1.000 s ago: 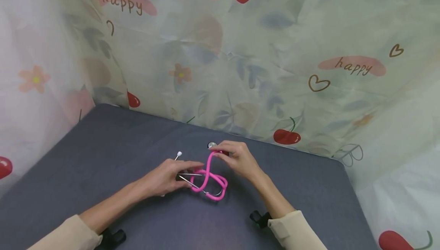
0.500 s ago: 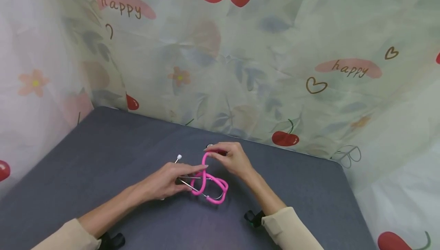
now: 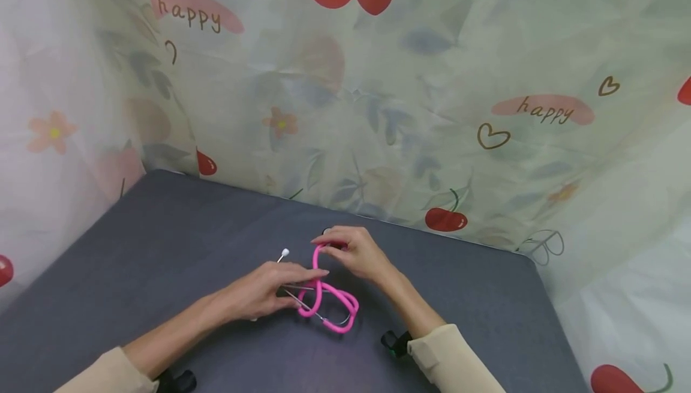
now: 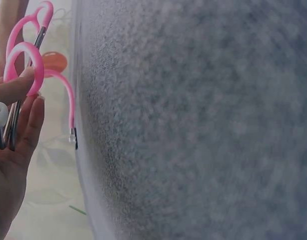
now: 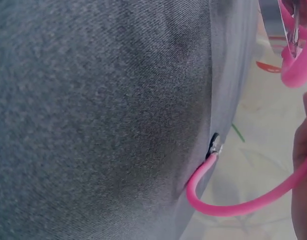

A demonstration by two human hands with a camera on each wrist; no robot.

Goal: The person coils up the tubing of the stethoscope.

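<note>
A pink stethoscope [image 3: 353, 306] is held over the table with its tubing looped round. My left hand [image 3: 264, 290] grips the metal ear tubes and folded tubing between thumb and fingers. One white ear tip [image 3: 285, 252] sticks out beyond that hand. Slightly farther back, my right hand [image 3: 360, 253] pinches the tubing that rises from the loop. From there a length of pink tube [image 5: 238, 208] bends down to the chest piece [image 5: 215, 145], which lies on the table in the right wrist view. In the head view my right fingers mostly hide the chest piece.
A dark grey cloth covers the table [image 3: 459, 303]. Behind it and at both sides hang pale curtains [image 3: 356, 111] printed with cherries, flowers and the word happy. A black strap mount [image 3: 396, 343] sits at my right wrist.
My right hand has moved left with the tubing, closer to my left hand, and the raised tube now bends more tightly. The chest piece has become mostly covered in the head view.
</note>
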